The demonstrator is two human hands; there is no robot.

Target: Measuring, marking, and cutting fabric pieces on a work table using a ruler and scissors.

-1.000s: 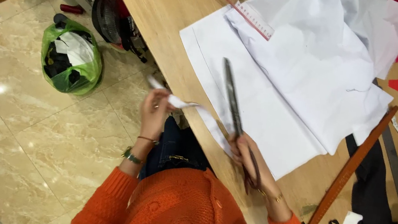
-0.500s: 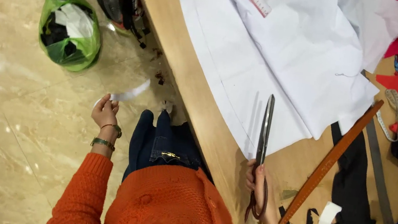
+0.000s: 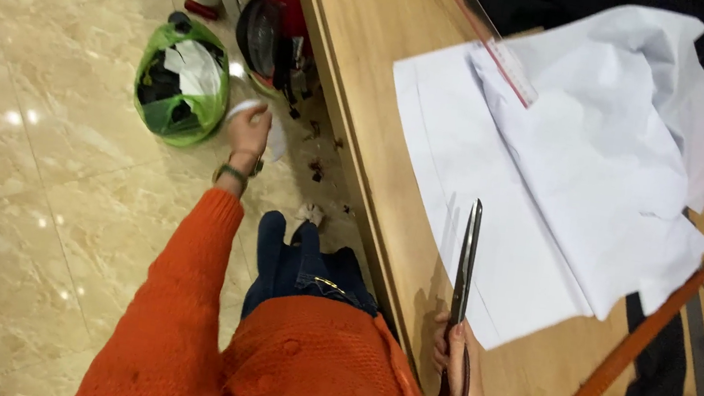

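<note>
My left hand [image 3: 247, 131] is stretched out over the floor beside the table, closed on a white paper strip [image 3: 244, 108], close to a green bag [image 3: 181, 81] holding paper and dark scraps. My right hand [image 3: 453, 363] rests on the wooden table [image 3: 371, 39] near its front edge, gripping the handles of long scissors [image 3: 464, 274] whose closed blades point away from me, just left of a large white paper sheet [image 3: 494, 207]. My sleeves are orange.
More folded white paper [image 3: 607, 158] and a clear ruler with a red edge [image 3: 500, 50] lie on the sheet. A long wooden stick [image 3: 618, 365] lies to the right, with dark and red fabric beyond. Scraps litter the tiled floor by the table.
My left hand has carried the cut paper strip away from the table and out toward the green bag. My right hand drew the scissors back off the sheet and holds them still.
</note>
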